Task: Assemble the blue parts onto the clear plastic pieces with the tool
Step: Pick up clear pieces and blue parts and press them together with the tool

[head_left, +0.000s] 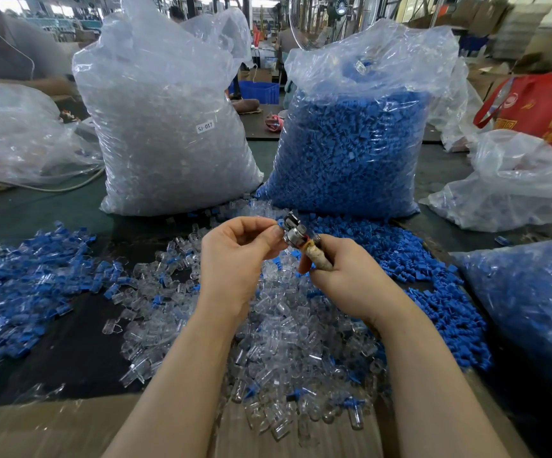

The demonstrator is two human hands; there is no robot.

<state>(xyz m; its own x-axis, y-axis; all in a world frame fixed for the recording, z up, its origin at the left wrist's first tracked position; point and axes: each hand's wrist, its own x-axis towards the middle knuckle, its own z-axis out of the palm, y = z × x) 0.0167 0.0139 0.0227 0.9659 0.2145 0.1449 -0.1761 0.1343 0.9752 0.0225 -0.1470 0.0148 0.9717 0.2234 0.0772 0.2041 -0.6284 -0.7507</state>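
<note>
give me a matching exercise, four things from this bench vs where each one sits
Things:
1. clear bag
2. blue bag
3. tool
4. red bag

Places:
A. far right, behind crumpled plastic
B. gripped in the right hand, the left hand at its tip
C. standing back left of the hands
D. standing back right of the hands

Pairs: 1-C, 2-D, 3-B, 4-A

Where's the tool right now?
In the head view the tool is held up at centre, above the clear pieces; the right hand grips its wrapped handle and the left hand pinches at its metal head.
</note>
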